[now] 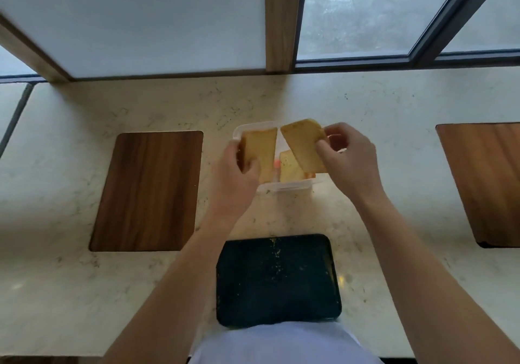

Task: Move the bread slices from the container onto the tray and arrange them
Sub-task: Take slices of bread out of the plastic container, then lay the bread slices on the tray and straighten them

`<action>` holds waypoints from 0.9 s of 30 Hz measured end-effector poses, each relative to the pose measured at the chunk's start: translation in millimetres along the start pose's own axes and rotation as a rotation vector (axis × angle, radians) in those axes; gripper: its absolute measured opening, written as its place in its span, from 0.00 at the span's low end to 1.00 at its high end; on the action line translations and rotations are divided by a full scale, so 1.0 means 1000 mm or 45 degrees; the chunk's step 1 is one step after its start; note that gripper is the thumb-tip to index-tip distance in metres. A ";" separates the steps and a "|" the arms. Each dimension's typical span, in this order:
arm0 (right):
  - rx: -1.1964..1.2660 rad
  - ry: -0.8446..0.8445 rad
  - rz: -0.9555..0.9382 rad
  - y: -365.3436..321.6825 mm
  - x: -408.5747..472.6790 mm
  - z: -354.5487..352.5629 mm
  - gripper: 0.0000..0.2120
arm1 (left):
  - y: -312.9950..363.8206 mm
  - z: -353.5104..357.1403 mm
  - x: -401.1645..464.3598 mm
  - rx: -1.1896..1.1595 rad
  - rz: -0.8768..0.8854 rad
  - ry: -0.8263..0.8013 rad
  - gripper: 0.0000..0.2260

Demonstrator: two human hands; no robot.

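Observation:
A clear plastic container (284, 190) stands on the counter in the middle of the view. Above its left side my left hand (235, 176) grips a golden bread slice (260, 151) by its left edge. My right hand (349, 156) pinches a second bread slice (302, 144), tilted, over the container's right side. A third slice (289, 168) lies inside the container between them. The black tray (278, 279) sits on the counter close to my body, holding only crumbs.
A dark wooden board (149, 190) lies left of the container and another wooden board (484, 178) at the right edge. The pale marble counter (380, 116) ends at a window wall behind. My white shirt (281, 344) overlaps the tray's near edge.

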State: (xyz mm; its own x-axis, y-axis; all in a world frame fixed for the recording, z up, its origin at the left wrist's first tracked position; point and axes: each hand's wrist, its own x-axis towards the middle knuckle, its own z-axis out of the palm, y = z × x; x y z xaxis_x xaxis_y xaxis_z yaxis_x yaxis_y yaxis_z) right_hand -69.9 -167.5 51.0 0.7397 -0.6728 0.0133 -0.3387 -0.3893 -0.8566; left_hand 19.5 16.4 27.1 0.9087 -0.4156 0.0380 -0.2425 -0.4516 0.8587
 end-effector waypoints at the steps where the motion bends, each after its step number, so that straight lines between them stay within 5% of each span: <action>1: 0.061 -0.006 -0.010 0.000 -0.017 -0.007 0.05 | -0.007 -0.012 -0.021 -0.060 -0.068 -0.003 0.10; 6: 0.240 -0.350 0.311 0.038 -0.101 -0.001 0.06 | -0.067 -0.041 -0.126 -0.138 -0.527 -0.071 0.12; 10: 0.017 -0.541 0.623 0.078 -0.153 0.034 0.06 | -0.108 -0.050 -0.194 -0.255 -0.911 -0.043 0.12; 15: -0.018 -0.755 1.022 0.097 -0.179 0.067 0.04 | -0.124 -0.065 -0.227 -0.096 -0.923 -0.086 0.07; 17: -0.204 -0.783 0.964 0.097 -0.180 0.074 0.06 | -0.128 -0.070 -0.228 -0.013 -0.871 -0.105 0.05; 23: -1.089 -0.894 0.391 0.076 -0.167 0.082 0.09 | -0.128 -0.084 -0.219 0.194 -0.718 -0.161 0.23; 27: -1.000 -1.092 0.520 0.050 -0.155 0.105 0.09 | -0.128 -0.086 -0.218 0.169 -0.700 -0.166 0.22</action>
State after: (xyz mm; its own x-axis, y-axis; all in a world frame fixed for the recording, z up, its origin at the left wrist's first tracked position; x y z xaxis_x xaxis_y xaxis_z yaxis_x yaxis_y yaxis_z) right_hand -140.6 -16.4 -48.5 0.5394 -0.3183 -0.7796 -0.6732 -0.7191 -0.1721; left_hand -117.9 232.6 -46.6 0.8657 -0.1822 -0.4662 0.2051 -0.7204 0.6625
